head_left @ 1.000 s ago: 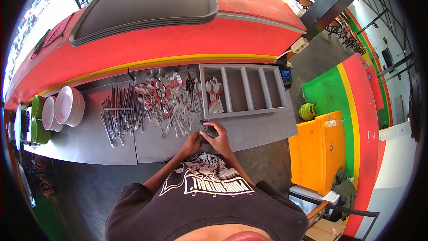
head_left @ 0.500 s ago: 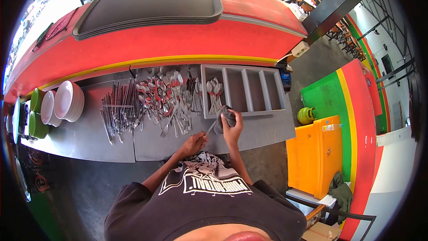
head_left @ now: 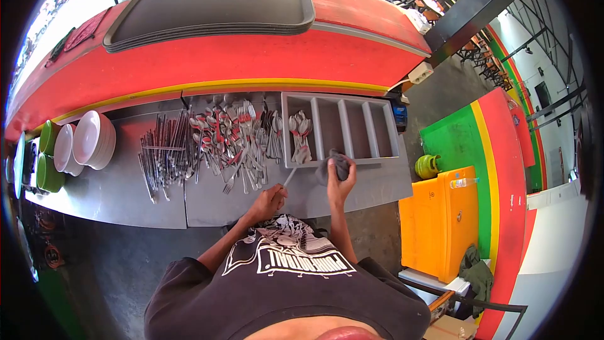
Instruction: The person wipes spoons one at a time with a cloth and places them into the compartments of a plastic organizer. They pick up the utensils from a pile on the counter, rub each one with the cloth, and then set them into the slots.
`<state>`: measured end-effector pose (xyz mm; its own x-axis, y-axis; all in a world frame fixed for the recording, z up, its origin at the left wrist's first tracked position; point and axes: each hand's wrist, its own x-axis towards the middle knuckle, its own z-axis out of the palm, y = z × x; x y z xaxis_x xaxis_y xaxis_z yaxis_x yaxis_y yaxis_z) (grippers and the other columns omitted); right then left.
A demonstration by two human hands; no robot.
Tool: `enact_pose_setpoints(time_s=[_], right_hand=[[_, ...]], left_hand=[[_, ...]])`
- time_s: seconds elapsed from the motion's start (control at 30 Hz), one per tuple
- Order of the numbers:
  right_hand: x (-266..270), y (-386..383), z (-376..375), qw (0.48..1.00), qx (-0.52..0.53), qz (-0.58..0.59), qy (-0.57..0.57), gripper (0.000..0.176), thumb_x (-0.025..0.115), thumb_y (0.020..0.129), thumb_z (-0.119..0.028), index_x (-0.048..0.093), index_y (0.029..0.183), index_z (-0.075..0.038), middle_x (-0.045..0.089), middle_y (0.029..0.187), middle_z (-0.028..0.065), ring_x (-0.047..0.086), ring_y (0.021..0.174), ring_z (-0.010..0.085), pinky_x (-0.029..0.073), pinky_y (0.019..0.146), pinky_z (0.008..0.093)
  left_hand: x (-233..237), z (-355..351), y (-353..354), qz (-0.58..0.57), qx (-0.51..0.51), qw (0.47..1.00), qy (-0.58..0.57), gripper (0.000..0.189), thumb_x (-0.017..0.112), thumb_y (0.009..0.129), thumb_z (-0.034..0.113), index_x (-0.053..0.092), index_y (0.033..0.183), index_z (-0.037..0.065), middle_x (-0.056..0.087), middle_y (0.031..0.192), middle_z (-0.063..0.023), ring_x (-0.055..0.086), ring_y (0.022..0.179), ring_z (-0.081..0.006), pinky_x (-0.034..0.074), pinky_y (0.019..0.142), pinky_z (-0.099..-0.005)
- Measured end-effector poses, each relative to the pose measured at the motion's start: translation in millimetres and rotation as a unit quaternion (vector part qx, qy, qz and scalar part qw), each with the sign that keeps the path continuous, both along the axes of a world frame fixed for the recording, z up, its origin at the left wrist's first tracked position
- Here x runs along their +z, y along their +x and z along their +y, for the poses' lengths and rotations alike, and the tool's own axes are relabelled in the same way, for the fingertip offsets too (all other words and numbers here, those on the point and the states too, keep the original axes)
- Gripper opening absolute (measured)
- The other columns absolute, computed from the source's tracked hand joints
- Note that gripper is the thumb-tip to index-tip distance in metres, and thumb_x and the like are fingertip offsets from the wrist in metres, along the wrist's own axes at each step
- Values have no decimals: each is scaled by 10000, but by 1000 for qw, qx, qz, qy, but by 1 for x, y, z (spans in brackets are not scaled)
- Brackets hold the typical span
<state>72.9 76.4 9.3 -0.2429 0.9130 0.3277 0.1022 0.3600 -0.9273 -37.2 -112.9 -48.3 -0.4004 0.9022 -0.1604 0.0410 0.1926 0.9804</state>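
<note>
My left hand (head_left: 270,201) is closed round the lower end of a thin metal utensil (head_left: 290,177); which kind it is cannot be made out. In my right hand (head_left: 341,184) is a bunched dark grey cloth (head_left: 333,167), just in front of a grey divided tray (head_left: 371,161). Spoons (head_left: 301,138) lie in the tray's leftmost compartment. To the left of the tray, forks and spoons (head_left: 233,138) are heaped on the metal counter (head_left: 251,213), with a pile of dark, thin utensils (head_left: 165,157) beside them.
White bowls (head_left: 94,140) and green bowls (head_left: 50,174) stand at the counter's left. Dark serving trays (head_left: 214,0) are stacked on the red ledge (head_left: 251,56) behind. An orange cabinet (head_left: 434,226) and a green gas cylinder (head_left: 427,167) are at the right.
The cloth in my right hand has moved right, off the utensil, and the two hands are farther apart. My left hand still holds the utensil.
</note>
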Motion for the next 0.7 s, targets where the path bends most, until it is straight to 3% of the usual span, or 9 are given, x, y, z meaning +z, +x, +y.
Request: enact_pose_setpoints(time_s=[0.13,0.23,0.33,0.37,0.43,0.53,0.7], right_hand=[[-6,-4,-31,983,178,-35,-23,280,761,805,-145,636,1030,-37,642,992,65,596,906,149,476,826,301],[3,-10,-59,933,347,-83,-44,255,757,797,-124,644,1009,-37,639,958,80,614,889,167,480,807,305],[-4,-16,-75,939,337,-70,11,246,749,795,-106,644,1003,-26,630,930,112,633,875,205,485,787,312],[-6,-15,-76,941,331,-74,15,253,743,794,-91,638,1010,-12,631,931,130,640,866,250,490,779,326],[-7,-16,-72,948,308,-77,28,255,747,791,-90,640,1009,-14,633,934,130,641,860,252,492,772,330],[-12,-17,-68,960,262,-77,53,263,754,785,-87,641,1011,-14,634,930,131,642,850,260,495,758,331],[-11,-21,-59,977,178,-68,91,266,769,766,-76,639,991,-16,630,920,128,634,830,259,495,744,338]], left_hand=[[-17,6,-1,-63,68,995,32,214,389,1008,160,510,942,-4,507,584,-75,523,531,-158,423,529,-318],[-12,4,-1,109,73,991,-8,190,454,950,128,504,1018,-42,576,675,-171,599,629,-288,462,586,-391],[-43,1,-7,135,40,986,-85,452,604,839,140,482,1204,-96,641,890,-305,649,878,-459,505,698,-469],[-48,0,-7,139,48,987,-67,451,597,841,129,477,1213,-94,638,884,-306,652,865,-455,506,694,-470],[-34,-3,-2,143,59,988,-30,450,585,844,107,466,1230,-91,630,873,-309,658,840,-446,509,684,-472],[-17,2,1,152,67,986,23,199,491,867,52,500,1024,-70,608,773,-281,622,750,-458,474,647,-494],[6,3,0,127,-2,991,42,141,487,924,93,496,990,-32,567,663,-194,584,599,-387,465,575,-425]])
